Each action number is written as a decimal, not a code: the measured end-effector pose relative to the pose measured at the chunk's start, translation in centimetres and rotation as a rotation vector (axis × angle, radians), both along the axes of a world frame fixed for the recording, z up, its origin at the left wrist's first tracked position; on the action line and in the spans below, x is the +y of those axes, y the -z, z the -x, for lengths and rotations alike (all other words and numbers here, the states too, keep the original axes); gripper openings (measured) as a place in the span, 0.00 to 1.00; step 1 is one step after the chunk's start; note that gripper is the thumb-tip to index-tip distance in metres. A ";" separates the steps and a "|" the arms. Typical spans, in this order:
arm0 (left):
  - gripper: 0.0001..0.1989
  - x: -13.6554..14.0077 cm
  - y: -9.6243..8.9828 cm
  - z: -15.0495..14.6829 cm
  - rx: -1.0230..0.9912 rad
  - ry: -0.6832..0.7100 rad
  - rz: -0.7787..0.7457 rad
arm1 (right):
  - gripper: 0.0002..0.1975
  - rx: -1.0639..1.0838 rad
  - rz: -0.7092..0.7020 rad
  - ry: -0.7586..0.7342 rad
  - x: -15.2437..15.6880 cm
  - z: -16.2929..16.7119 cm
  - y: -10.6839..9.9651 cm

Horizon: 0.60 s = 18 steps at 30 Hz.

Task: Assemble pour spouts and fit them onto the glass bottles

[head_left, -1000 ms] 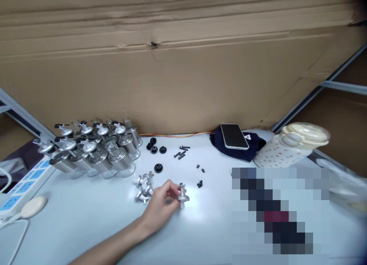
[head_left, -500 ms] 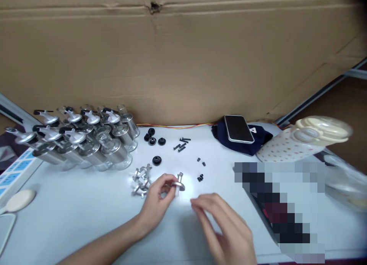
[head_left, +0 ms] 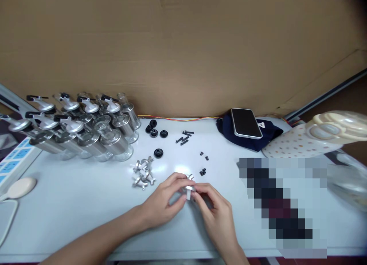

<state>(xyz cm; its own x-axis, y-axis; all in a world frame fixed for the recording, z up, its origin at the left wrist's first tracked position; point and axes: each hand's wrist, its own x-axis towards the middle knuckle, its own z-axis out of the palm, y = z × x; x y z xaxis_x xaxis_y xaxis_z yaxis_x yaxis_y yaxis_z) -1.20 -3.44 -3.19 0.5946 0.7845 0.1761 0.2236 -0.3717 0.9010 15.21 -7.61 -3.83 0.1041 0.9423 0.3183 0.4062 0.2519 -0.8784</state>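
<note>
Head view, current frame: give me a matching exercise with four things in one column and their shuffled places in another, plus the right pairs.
Things
1. Phone
2. Single silver fitting
3. Glass bottles
4. Other silver fittings

Places
A. Between the left hand and the right hand
B. In a loose heap on the table
C. On top of the dark blue cloth item
D. Standing in a group at the table's back left

Pairs: 1-C, 2-A, 3-D, 4-B

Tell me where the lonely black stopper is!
In the head view, the lone black stopper lies left of centre on the table, between the cluster of black stoppers behind it and the pile of silver pourer tops in front.
</note>
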 end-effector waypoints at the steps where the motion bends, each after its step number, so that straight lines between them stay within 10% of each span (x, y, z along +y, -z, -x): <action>1: 0.19 0.0 0.1 0.1 -0.013 0.041 -0.004 | 0.06 0.001 0.002 0.008 0.0 -0.1 0.0; 18: 0.15 0.4 0.3 0.0 0.012 -0.153 0.145 | 0.18 -0.414 -0.095 0.160 -0.1 -1.6 0.6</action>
<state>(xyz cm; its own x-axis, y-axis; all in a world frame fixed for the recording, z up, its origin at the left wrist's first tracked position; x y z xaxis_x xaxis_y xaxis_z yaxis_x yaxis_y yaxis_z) -1.20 -3.04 -3.45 0.4677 0.8825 0.0485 0.2790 -0.1995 0.9393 16.80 -7.75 -4.41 0.0916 0.8895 0.4477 0.7586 0.2289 -0.6100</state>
